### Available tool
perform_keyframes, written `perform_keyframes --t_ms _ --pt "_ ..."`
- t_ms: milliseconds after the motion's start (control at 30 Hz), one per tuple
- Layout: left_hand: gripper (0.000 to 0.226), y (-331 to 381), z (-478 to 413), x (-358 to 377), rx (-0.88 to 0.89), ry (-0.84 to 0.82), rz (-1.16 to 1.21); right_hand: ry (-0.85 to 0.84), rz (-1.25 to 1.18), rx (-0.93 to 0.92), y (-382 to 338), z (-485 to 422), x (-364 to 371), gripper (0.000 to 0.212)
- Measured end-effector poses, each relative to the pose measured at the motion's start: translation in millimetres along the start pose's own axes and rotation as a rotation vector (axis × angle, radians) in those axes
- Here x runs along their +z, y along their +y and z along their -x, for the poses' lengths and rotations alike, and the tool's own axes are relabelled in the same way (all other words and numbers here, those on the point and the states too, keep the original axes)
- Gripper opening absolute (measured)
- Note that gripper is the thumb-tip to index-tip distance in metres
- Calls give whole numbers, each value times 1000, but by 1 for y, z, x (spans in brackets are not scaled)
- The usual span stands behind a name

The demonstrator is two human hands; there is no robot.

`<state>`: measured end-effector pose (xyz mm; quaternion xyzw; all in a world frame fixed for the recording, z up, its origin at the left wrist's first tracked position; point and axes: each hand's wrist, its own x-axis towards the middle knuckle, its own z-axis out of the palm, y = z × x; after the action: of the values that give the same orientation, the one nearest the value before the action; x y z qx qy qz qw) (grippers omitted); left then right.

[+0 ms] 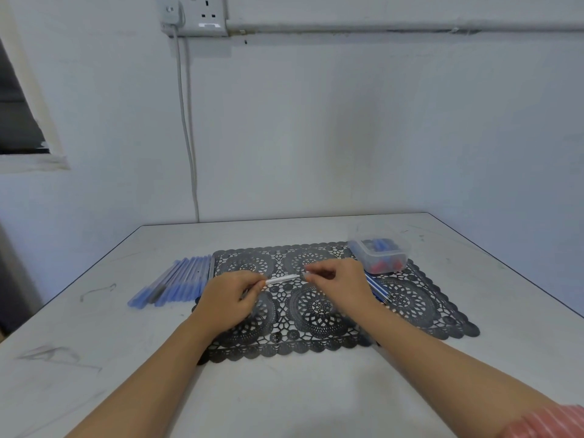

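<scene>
Head view | left hand (230, 298), right hand (341, 279) pinch pen barrel (282, 278) | black lace mat (410, 311), white table (284, 393) | wall socket (207, 14)

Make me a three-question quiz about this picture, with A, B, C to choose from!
1. Where is the plastic box? A on the floor; B at the far right corner of the mat; C on the windowsill.
2. What colour is the mat? A black; B yellow; C green.
3. What are the left hand and right hand doing? A lying flat; B waving; C holding one thin clear tube between them.
Answers: 1 B, it stands at the lace's far right edge. 2 A, the lace is black against the pale table. 3 C, each hand pinches one end of the tube.
</scene>
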<state>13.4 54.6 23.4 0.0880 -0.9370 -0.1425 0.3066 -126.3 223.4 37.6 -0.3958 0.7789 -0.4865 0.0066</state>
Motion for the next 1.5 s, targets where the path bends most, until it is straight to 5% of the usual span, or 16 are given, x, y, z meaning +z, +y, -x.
perform_keyframes --t_ms 433,633,967,1200,1367,1500 --pt "45 -3 -1 4 43 -9 10 -70 -245 79 0 3 3 18" --pt "33 0 -1 3 47 -1 24 -79 -284 93 5 0 5 23" --pt "24 5 -1 2 75 -40 91 -141 -103 -21 11 -2 8 8" --pt "23 10 0 0 112 -31 99 -107 3 -113 14 -2 8 35" --pt "32 9 -1 0 108 -14 98 -117 -43 -151 14 0 8 11" --pt "34 10 0 0 138 -9 130 -105 1 -164 15 -2 7 26"
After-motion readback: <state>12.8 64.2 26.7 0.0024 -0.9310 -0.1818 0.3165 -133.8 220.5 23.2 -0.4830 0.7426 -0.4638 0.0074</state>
